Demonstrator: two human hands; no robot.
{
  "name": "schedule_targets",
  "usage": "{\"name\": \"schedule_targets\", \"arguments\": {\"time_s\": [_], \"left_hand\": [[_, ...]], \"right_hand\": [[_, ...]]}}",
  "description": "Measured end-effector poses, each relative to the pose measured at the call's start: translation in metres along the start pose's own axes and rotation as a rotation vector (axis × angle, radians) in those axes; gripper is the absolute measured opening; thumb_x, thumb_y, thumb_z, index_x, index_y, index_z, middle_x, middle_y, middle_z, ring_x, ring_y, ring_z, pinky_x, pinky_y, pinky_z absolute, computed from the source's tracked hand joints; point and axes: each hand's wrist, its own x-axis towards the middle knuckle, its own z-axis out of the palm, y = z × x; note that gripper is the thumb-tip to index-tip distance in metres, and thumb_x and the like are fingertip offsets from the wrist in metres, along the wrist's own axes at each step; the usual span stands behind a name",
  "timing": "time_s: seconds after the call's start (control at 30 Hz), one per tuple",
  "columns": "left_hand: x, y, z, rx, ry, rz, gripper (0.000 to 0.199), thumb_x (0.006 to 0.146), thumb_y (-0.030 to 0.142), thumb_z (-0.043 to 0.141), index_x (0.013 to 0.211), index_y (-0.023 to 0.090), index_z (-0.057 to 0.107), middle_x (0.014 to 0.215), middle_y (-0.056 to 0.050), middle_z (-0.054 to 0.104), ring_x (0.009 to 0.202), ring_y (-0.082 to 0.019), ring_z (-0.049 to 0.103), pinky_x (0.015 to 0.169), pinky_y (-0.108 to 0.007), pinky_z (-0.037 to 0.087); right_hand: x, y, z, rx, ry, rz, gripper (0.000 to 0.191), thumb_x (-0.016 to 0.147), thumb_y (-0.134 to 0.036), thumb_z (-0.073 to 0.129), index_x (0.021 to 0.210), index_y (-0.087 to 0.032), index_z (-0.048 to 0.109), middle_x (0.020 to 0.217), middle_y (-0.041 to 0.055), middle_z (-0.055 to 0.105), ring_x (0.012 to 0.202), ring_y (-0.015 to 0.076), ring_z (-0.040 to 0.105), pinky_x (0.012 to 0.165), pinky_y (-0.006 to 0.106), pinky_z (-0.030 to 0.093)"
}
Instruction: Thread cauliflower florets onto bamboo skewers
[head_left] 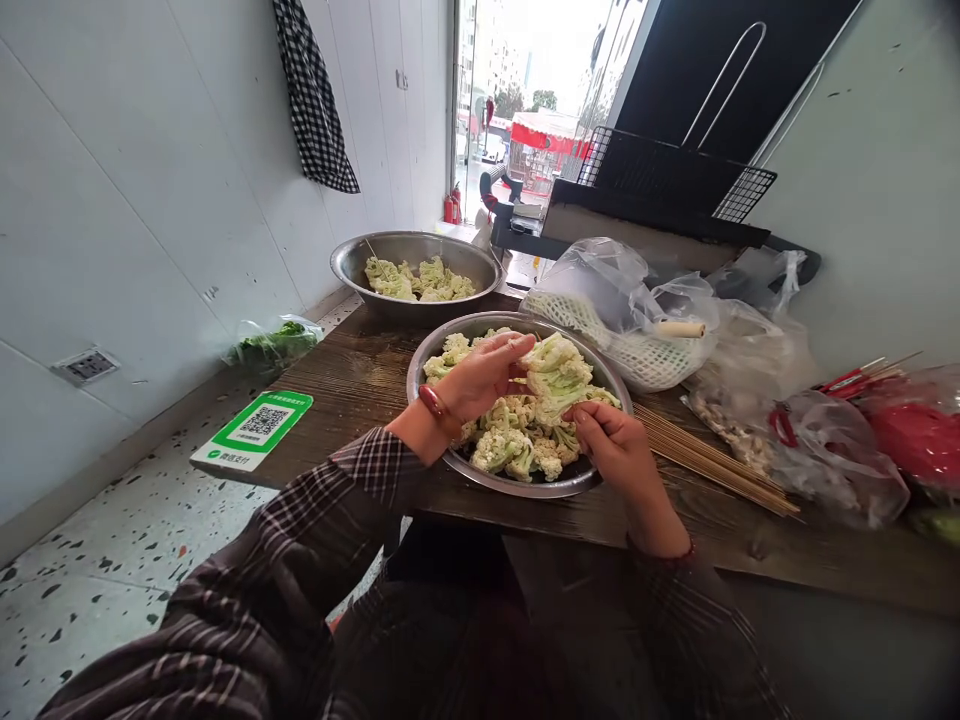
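Note:
A wide metal bowl full of pale cauliflower florets stands at the table's front edge. Above it, my left hand holds the left side of a cauliflower piece, with a red bangle on the wrist. My right hand is pinched at the lower right of the same piece; whether a thin stick is between the fingers is too small to tell. Behind and to the left, a second metal bowl contains more cauliflower pieces.
Bamboo skewers lie right of the near bowl. Plastic bags and a red bag crowd the table's right side. A green QR card lies at the left corner. Bagged greens rest by the wall.

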Motion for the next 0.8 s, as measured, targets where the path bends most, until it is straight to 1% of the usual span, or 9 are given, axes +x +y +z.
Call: {"name": "schedule_targets", "arguments": {"time_s": [0.07, 0.2, 0.3, 0.43, 0.53, 0.67, 0.8], "left_hand": [[0.0011, -0.001, -0.0004, -0.017, 0.028, 0.007, 0.039, 0.07, 0.045, 0.084, 0.086, 0.014, 0.067, 0.082, -0.004, 0.068, 0.066, -0.012, 0.064, 0.059, -0.025, 0.054], [0.0009, -0.0029, -0.001, 0.011, -0.026, 0.002, 0.033, 0.066, 0.033, 0.088, 0.083, 0.012, 0.07, 0.078, -0.004, 0.067, 0.068, -0.012, 0.063, 0.06, -0.024, 0.051], [0.0007, -0.0027, -0.0011, 0.021, -0.023, -0.001, 0.028, 0.067, 0.03, 0.087, 0.08, 0.011, 0.071, 0.075, -0.004, 0.066, 0.066, -0.012, 0.061, 0.061, -0.024, 0.05], [0.0025, -0.0028, -0.0019, 0.043, 0.01, 0.009, 0.025, 0.067, 0.029, 0.087, 0.077, 0.011, 0.071, 0.075, -0.003, 0.067, 0.065, -0.011, 0.061, 0.061, -0.025, 0.051], [0.0025, -0.0034, -0.0013, 0.069, 0.003, 0.007, 0.026, 0.066, 0.029, 0.088, 0.076, 0.012, 0.072, 0.075, -0.002, 0.067, 0.065, -0.01, 0.06, 0.06, -0.024, 0.051], [0.001, -0.0033, 0.0014, 0.096, -0.015, 0.0, 0.025, 0.068, 0.029, 0.087, 0.077, 0.012, 0.072, 0.075, -0.003, 0.067, 0.067, -0.011, 0.061, 0.062, -0.025, 0.051], [0.0018, -0.0032, 0.0006, 0.095, 0.02, 0.046, 0.026, 0.068, 0.032, 0.086, 0.077, 0.013, 0.072, 0.074, -0.002, 0.065, 0.065, -0.011, 0.059, 0.059, -0.024, 0.05]], "right_hand": [[-0.0007, -0.0013, 0.0004, -0.02, -0.008, -0.014, 0.032, 0.093, -0.044, 0.057, 0.087, -0.017, 0.072, 0.055, -0.0036, 0.049, 0.05, 0.0111, 0.042, 0.049, 0.025, 0.033], [-0.0009, -0.0035, 0.0008, -0.066, -0.005, -0.029, 0.031, 0.092, -0.043, 0.056, 0.086, -0.017, 0.073, 0.056, -0.0027, 0.053, 0.052, 0.0124, 0.046, 0.052, 0.025, 0.037], [-0.0004, -0.0051, 0.0015, -0.104, 0.014, -0.046, 0.03, 0.092, -0.042, 0.055, 0.086, -0.017, 0.072, 0.058, -0.0021, 0.054, 0.054, 0.0126, 0.046, 0.052, 0.026, 0.036], [-0.0001, -0.008, 0.002, -0.178, 0.017, -0.087, 0.029, 0.092, -0.04, 0.055, 0.08, -0.018, 0.07, 0.058, -0.0025, 0.051, 0.057, 0.0126, 0.045, 0.055, 0.026, 0.036], [-0.0003, -0.0089, 0.0008, -0.201, 0.015, -0.115, 0.029, 0.091, -0.039, 0.055, 0.076, -0.018, 0.067, 0.059, -0.0022, 0.052, 0.059, 0.0126, 0.046, 0.057, 0.026, 0.036], [-0.0003, -0.0073, -0.0006, -0.169, 0.021, -0.112, 0.029, 0.092, -0.039, 0.054, 0.08, -0.018, 0.068, 0.061, -0.0016, 0.054, 0.059, 0.0127, 0.047, 0.057, 0.026, 0.036], [-0.0004, -0.0061, 0.0008, -0.161, 0.029, -0.089, 0.031, 0.092, -0.042, 0.055, 0.082, -0.018, 0.071, 0.06, -0.0017, 0.055, 0.056, 0.0122, 0.048, 0.054, 0.025, 0.036]]}}
